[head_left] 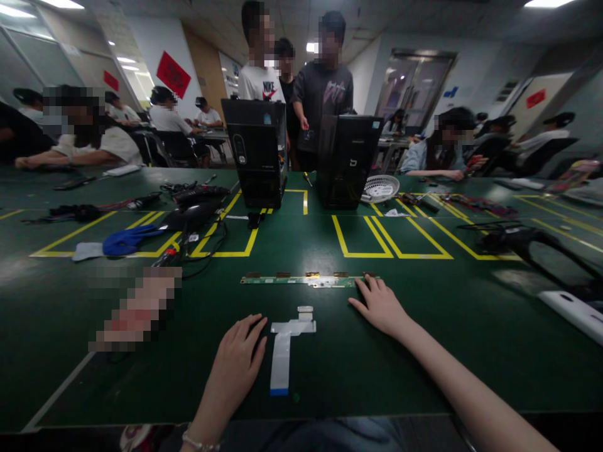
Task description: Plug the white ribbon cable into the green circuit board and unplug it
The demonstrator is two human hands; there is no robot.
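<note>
A long, narrow green circuit board (294, 280) with several gold-coloured tabs lies across the green table. My right hand (380, 306) rests at the board's right end, its fingers spread and the fingertips on or beside that end. Nearer to me lies a white flat ribbon cable (281, 358), folded at an angle, with a blue strip at its lower end. Just left of the cable, my left hand (240, 351) lies on the table with fingers stretched out, apart from the cable and holding nothing.
Two black computer towers (254, 154) (349, 162) stand at the back. A blue glove (129, 240) and black cables lie left; a white basket (379, 188) stands behind right. A white device (572, 316) sits at the right edge. Several people (325, 81) are beyond the table.
</note>
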